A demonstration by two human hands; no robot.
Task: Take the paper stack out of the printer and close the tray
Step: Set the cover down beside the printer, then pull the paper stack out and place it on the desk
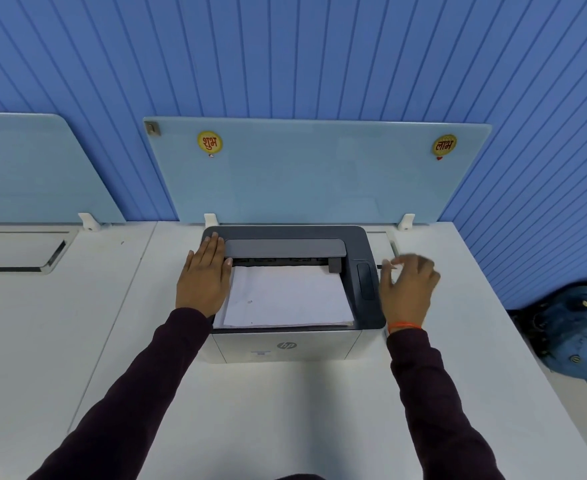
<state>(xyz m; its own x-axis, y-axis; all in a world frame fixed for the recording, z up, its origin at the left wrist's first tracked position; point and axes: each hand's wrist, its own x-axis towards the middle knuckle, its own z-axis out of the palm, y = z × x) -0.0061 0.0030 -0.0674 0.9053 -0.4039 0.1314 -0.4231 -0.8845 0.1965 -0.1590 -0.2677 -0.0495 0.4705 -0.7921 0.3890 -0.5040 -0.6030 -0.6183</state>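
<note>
Paper stack [286,296] is lying on top of the printer [292,344], in the output area just below the raised grey flap [285,248], w/ its near edge reaching almost to the printer's front lip. Not lifted yet.

Left hand [203,277] is resting flat on the printer's left side, fingers together & pointing away, thumb edge touching the left edge of the stack. It's holding nothing, prob. bracing the printer so it isn't sliding on the desk [285,417] while the paper comes out.

Right hand [408,287] is hovering off the printer's right side, next to the dark control strip [365,280], fingers loosely spread, nothing in it; it's motion-blurred, so exact finger pose is hard to tell. Looks like it's lining up to come in from the right for the stack.

Judgement: task is at the start, w/ paper still in & flap still open. A blue bag [576,327] is sitting well apart at the right.
</note>
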